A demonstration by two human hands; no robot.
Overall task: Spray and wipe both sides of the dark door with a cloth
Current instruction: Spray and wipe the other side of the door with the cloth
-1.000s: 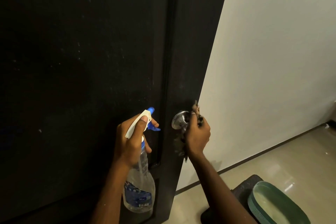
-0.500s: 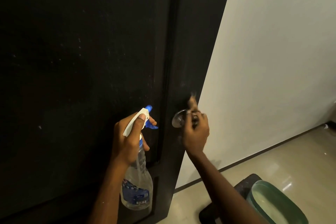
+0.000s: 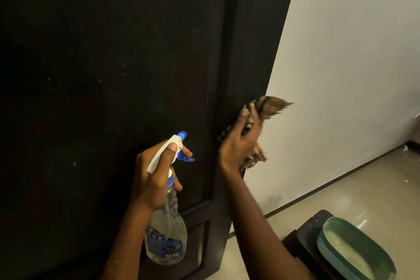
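Dim, warm light here. The door (image 3: 113, 52) sinks almost to black, only pale specks showing. The wall (image 3: 352, 52) is brightest, with a faint shadow low down. Floor (image 3: 375, 188) glints. Cloth (image 3: 270, 104) smeared by motion blur.

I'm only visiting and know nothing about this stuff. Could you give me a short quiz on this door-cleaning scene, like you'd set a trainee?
1. True or false: the left hand grips the spray bottle.
2. Where is the cloth?
A) draped over the spray bottle
B) held in the right hand, at the edge of the dark door
C) in the left hand
3. Fill in: the trigger of the spray bottle is ____ in colour.

Key: 1 true; 2 B; 3 blue.
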